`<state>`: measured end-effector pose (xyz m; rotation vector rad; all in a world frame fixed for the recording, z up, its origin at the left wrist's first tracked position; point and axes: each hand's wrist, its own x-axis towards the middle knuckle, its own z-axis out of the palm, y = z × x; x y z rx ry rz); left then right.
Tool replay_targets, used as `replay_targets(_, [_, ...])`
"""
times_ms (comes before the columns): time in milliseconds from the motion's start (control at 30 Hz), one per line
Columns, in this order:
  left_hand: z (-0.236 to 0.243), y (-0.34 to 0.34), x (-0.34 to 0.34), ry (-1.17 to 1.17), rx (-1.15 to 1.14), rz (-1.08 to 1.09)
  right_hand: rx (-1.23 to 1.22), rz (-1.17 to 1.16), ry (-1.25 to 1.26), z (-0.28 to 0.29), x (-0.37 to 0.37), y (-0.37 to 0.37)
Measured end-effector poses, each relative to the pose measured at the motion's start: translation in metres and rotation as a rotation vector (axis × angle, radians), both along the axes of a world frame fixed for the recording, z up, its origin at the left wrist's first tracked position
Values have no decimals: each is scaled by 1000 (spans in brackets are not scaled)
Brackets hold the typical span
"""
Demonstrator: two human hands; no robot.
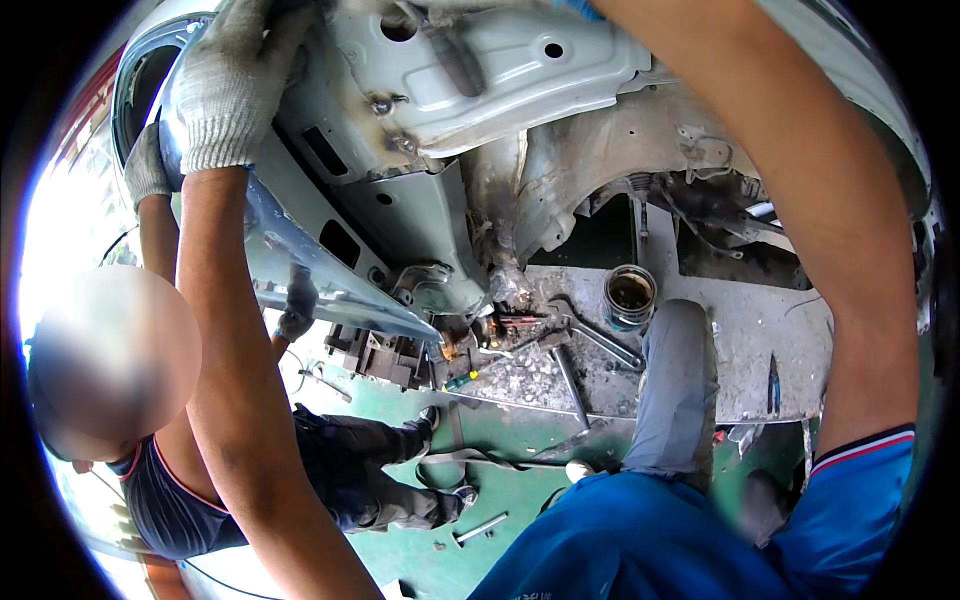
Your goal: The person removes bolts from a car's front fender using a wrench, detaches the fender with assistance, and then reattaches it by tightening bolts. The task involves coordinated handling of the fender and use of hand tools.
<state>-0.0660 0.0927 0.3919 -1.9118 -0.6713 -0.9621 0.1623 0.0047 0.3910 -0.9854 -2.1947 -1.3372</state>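
My left hand [228, 95], in a whitish knitted glove, is closed over the upper edge of a silver-grey car door [300, 245]; its fingertips run past the picture's top. The door stands at an angle beside the bare car body [490, 75]. Only a sliver of my gloved right hand [480, 4] shows at the top edge, so its fingers are hidden. Below it, a dark elongated handle-like shape [455, 55] lies against the body panel. At the left, a co-worker's gloved hand [147, 165] touches the door's frame, and their other, dark-gloved hand [297, 302] is against its lower part.
Below the body is a worn platform [760, 340] with an open tin [629, 292], an adjustable wrench [600, 335], a metal bar [570, 385], a screwdriver [462, 380] and pliers [773, 384]. A strap [490, 460] and a hammer [480, 529] lie on the green floor.
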Motion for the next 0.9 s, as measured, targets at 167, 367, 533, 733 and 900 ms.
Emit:
replay_targets(167, [2, 8, -10, 139, 77, 10, -782, 537, 697, -3, -6, -12])
replay_targets(367, [-2, 4, -1, -33, -18, 33, -1109, 712, 1225, -1, -10, -43])
replay_targets(533, [-4, 7, -2, 63, 104, -156, -1206, 728, 1330, -1, -16, -36])
replay_targets(733, [-3, 14, 15, 23, 144, -76, -450, -48, 500, 12, -2, -66])
replay_targets(900, [-10, -28, 6, 27, 84, -213, -868, 400, 1005, -5, -25, -33])
